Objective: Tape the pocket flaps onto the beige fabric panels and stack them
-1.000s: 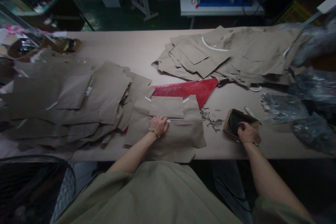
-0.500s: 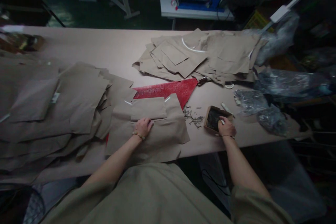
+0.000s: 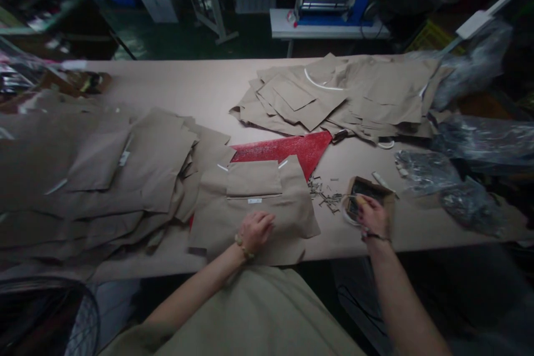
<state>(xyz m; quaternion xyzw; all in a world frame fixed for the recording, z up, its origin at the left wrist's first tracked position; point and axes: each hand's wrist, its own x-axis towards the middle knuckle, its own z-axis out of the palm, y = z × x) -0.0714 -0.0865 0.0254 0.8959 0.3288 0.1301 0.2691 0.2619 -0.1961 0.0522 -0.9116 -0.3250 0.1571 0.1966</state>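
Observation:
A brown cloth-like panel (image 3: 208, 217) lies in front of me, with a flat pocket-like piece (image 3: 253, 179) at its top and a small white label (image 3: 255, 201) just below that piece's edge. My left hand (image 3: 255, 231) is over the panel below the label, its fingers curled together; anything inside them is hidden. At the right, my right hand (image 3: 372, 214) pinches a thin white loop (image 3: 347, 217) beside and partly over a small open box (image 3: 362, 184) with a dark inside. Small metal pieces (image 3: 327, 200) lie scattered between panel and box.
Red material (image 3: 287, 150) lies partly beneath the panel. Stacks of brown pieces lie left (image 3: 154, 161) and at the back (image 3: 334, 94). Clear plastic bags (image 3: 471, 200) sit right. A blue roller machine (image 3: 334, 5) stands on a white table beyond.
My left hand has moved off the pocket edge towards me, and the white label now shows there. My right hand has come up from inside the box with the white loop. The view has shifted.

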